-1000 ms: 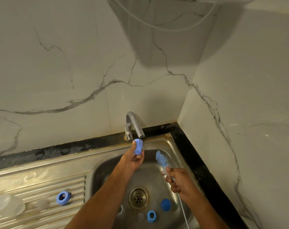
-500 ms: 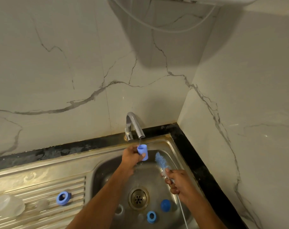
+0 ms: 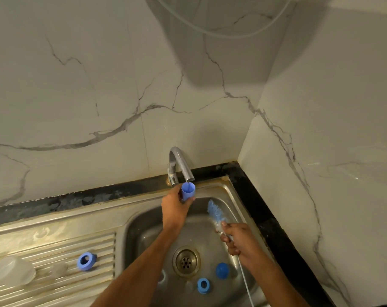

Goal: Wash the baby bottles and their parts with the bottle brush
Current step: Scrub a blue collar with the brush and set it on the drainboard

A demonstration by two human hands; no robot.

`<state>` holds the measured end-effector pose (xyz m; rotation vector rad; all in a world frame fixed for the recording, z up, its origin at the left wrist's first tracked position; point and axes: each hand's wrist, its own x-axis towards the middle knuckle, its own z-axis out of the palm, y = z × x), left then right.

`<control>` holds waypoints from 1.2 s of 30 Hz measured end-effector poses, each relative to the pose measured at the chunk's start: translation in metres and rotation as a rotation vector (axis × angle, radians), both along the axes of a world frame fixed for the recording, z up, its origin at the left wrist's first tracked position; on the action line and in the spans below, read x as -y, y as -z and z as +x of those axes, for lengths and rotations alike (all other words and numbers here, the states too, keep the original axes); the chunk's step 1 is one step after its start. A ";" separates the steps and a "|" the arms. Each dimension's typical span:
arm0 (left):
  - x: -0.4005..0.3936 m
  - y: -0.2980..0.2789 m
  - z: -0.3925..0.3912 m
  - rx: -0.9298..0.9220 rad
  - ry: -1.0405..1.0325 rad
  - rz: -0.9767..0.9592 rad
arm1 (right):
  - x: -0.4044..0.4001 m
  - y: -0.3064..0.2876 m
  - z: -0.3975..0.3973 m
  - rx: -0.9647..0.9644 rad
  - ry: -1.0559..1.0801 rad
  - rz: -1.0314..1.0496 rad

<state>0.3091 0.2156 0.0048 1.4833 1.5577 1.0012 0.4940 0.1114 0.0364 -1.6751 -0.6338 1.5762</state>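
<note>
Left hand [image 3: 174, 207] grips blue cap [image 3: 188, 190] under tap [image 3: 181, 165], rinsing; right hand [image 3: 239, 241] grips brush [image 3: 215, 212] over sink [image 3: 143, 227]; ring [image 3: 203, 285] and dome [image 3: 222, 270] in basin seemingly unwashed; ring [image 3: 85, 261] and clear parts [image 3: 11, 271] on drainer, apparently done.

Left hand [image 3: 174, 207] raised, right hand [image 3: 239, 241] clenched

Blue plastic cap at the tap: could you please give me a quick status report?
Left hand holds blue plastic cap mouth-up under steel tap, thin stream entering. Right hand grips blue bristle bottle brush, clear of cap. Nothing obstructing.
</note>
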 end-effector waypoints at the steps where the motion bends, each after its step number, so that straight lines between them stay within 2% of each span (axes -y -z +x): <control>1: 0.001 0.001 0.001 -0.020 0.034 -0.016 | 0.001 0.000 0.000 -0.015 -0.011 -0.011; 5: 0.003 0.007 -0.001 -0.011 -0.055 0.021 | 0.001 -0.006 -0.001 -0.070 -0.048 -0.012; 12: 0.008 0.008 0.005 -0.012 -0.002 0.001 | 0.004 0.003 0.001 -0.010 -0.014 -0.009; 20: 0.010 0.006 0.001 -0.028 -0.119 -0.005 | 0.005 0.001 0.002 -0.051 -0.048 -0.004; 22: 0.009 0.007 0.002 -0.033 -0.064 -0.011 | 0.007 0.001 0.003 -0.036 -0.043 0.001; 25: 0.009 0.004 0.002 -0.021 -0.129 -0.023 | 0.008 0.003 0.002 -0.021 -0.046 0.017; 27: 0.009 0.008 0.003 -0.037 -0.071 -0.027 | 0.008 0.004 0.002 -0.011 -0.036 0.017; 30: 0.007 0.009 0.003 -0.035 -0.146 -0.038 | 0.007 0.004 0.002 -0.002 -0.030 0.023; 33: 0.006 0.006 0.006 -0.050 -0.084 -0.036 | 0.009 0.004 0.003 0.003 -0.030 0.036; 36: 0.005 0.003 0.006 -0.029 -0.133 -0.023 | 0.009 0.004 0.003 0.003 -0.033 0.042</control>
